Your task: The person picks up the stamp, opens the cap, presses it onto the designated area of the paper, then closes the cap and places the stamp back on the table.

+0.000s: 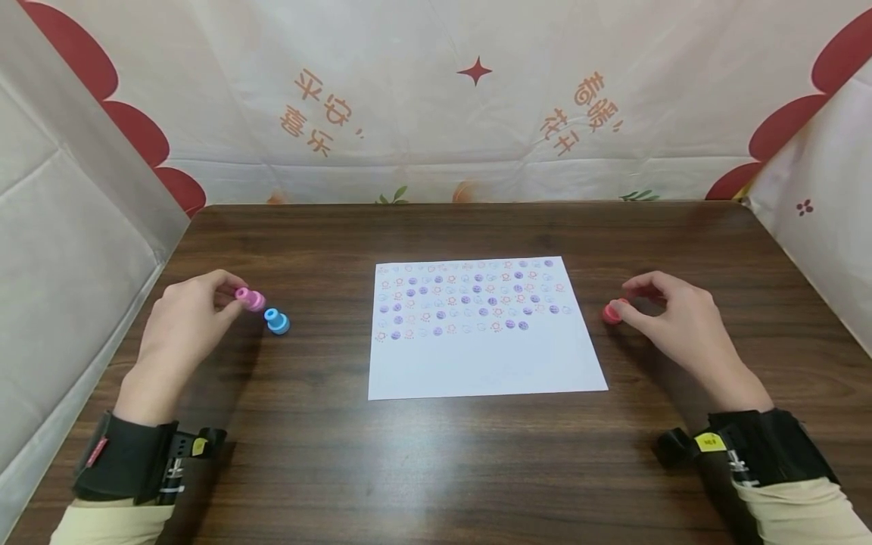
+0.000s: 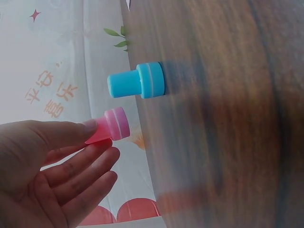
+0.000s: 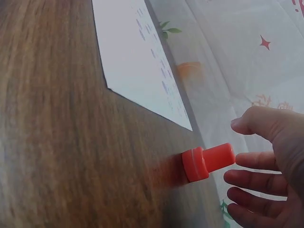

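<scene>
Between thumb and fingertips, my left hand (image 1: 180, 322) pinches a pink toy stamp (image 2: 119, 124) by its handle, with the cap end pointing away from the palm. Right beside it a blue stamp (image 1: 277, 322) stands on the table, handle up. On the other side of the paper, a red stamp (image 3: 195, 164) stands upright on the table. My right hand (image 1: 688, 325) is around its handle with thumb and fingers spread apart; in the right wrist view a fingertip is right at the handle's end. White paper (image 1: 477, 371) lies between the hands, printed with rows of small purple, blue and red marks.
The brown wooden table (image 1: 436, 469) reaches back to a pale printed cloth (image 1: 422, 98) hanging behind it. More cloth hangs along the left and right sides. Each wrist wears a black strap (image 1: 126, 458) with a small camera device.
</scene>
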Demonstrator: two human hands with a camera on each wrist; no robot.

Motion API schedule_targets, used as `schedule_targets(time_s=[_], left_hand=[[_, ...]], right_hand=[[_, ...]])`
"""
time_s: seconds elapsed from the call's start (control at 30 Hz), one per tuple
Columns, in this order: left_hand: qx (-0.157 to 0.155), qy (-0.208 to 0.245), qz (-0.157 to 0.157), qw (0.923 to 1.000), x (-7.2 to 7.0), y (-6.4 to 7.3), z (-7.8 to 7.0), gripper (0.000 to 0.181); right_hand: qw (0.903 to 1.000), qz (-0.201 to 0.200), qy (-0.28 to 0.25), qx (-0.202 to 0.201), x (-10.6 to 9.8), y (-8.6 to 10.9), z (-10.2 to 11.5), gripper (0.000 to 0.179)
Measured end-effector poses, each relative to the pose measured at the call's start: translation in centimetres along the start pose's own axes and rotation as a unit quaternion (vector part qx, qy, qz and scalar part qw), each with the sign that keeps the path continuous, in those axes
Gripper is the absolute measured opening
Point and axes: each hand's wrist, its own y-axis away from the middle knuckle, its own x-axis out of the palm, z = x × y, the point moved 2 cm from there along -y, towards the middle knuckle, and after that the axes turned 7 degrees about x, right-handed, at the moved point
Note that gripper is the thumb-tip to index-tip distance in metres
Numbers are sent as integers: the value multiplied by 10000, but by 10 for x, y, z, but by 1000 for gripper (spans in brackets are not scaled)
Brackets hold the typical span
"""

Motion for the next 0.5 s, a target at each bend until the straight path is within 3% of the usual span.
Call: schedule_targets(time_s=[0.5], left_hand=[[238,27,-513,9984,-13,0,-17,27]], right_hand=[[9996,-247,-76,-142,-14,0,17,43]])
